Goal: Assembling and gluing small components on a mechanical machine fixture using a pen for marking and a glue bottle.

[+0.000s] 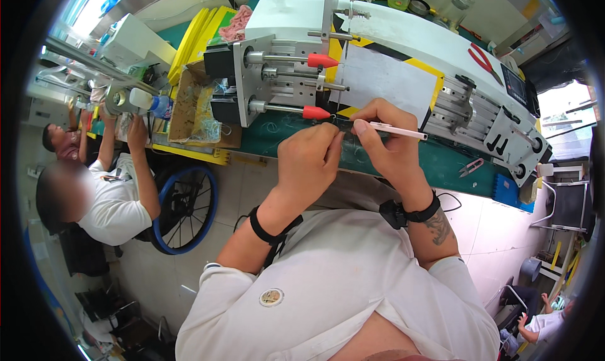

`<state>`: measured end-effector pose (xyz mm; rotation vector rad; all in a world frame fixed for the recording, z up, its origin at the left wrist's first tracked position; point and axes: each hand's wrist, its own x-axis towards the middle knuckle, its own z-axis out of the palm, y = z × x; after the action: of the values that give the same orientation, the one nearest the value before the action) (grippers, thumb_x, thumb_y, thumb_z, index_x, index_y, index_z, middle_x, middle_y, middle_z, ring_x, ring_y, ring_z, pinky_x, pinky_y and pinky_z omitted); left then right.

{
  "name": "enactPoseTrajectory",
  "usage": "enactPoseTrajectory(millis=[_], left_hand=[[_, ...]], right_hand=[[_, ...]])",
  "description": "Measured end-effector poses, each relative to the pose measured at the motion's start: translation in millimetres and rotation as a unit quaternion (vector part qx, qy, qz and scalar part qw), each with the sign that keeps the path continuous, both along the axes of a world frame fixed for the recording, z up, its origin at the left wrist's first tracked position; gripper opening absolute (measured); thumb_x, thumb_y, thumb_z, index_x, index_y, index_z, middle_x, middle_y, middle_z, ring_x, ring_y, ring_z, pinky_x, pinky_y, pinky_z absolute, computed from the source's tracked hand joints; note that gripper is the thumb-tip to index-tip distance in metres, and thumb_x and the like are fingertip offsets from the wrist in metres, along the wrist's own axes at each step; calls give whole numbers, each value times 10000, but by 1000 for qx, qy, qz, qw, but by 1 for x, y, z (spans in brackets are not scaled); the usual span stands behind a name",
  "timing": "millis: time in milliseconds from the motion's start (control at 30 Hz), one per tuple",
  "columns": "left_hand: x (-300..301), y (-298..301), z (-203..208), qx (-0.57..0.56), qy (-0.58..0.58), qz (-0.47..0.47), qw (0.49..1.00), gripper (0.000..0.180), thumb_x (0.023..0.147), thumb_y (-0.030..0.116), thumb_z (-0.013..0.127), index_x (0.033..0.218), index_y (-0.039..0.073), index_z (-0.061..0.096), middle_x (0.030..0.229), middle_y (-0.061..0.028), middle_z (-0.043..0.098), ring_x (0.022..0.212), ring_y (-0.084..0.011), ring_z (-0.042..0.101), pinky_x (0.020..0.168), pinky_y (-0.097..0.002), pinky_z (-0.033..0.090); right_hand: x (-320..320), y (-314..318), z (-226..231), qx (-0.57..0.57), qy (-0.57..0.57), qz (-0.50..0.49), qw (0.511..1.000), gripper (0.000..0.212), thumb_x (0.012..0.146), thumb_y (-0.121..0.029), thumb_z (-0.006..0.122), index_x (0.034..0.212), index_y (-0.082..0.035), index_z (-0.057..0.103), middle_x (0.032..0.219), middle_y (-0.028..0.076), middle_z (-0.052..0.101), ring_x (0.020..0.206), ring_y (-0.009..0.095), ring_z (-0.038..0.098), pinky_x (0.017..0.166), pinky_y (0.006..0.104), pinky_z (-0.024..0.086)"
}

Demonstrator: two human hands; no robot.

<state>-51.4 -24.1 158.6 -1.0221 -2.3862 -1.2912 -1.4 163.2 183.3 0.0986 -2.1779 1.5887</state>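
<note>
White pen-like tool [403, 131]: gripped between the right hand's [387, 143] thumb and fingers, shaft jutting rightward — a grip that probably gives fine control.
Left hand [307, 159]: fingers curled closed just below the lower red cone [315, 112]; whether they pinch anything, I cannot tell.
Green bench [454, 156]: both hands meet above its near edge, seemingly steadying one small spot.
White sheet [378, 77]: flat inside a yellow-and-black border [436, 87].
Red-handled pliers [484, 62]: laid aside — likely kept within reach.
</note>
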Motion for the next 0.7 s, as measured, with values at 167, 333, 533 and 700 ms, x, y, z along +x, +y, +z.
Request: enactPoseTrajectory(millis=[167, 333, 533, 700], left_hand=[[-7, 1, 2, -16, 24, -28, 999, 50, 967, -6, 769, 995, 23, 741, 866, -166, 721, 763, -394, 706, 671, -462, 540], [-1, -2, 0, -38, 20, -49, 998, 56, 962, -3, 773, 1003, 28, 750, 877, -166, 724, 781, -405, 709, 686, -461, 554], [-42, -75, 38, -27, 220, 255, 941, 308, 981, -56, 683, 1241, 71, 790, 1109, -151, 763, 1014, -392, 733, 869, -468, 604], [-84, -101, 65, -185, 390, 286, 856, 617, 930, -56, 720, 1517, 132, 745, 1105, -117, 764, 944, -300, 727, 833, -412, 594]], right_hand=[[-6, -2, -1, 49, 42, -10, 998, 75, 976, -47, 779, 974, 24, 755, 856, 111, 750, 748, 183, 701, 694, 328, 547], [0, 2, -7, -19, 26, 4, 999, 73, 972, -43, 781, 983, 24, 753, 869, 107, 746, 754, 172, 691, 698, 318, 535], [4, 7, -5, -3, 25, -3, 1000, 67, 977, -36, 779, 998, 23, 755, 872, 110, 747, 734, 183, 686, 691, 319, 536], [-1, 4, -8, 43, 61, -10, 997, 77, 970, -42, 800, 1022, 7, 771, 911, 116, 758, 754, 230, 706, 700, 350, 551]])
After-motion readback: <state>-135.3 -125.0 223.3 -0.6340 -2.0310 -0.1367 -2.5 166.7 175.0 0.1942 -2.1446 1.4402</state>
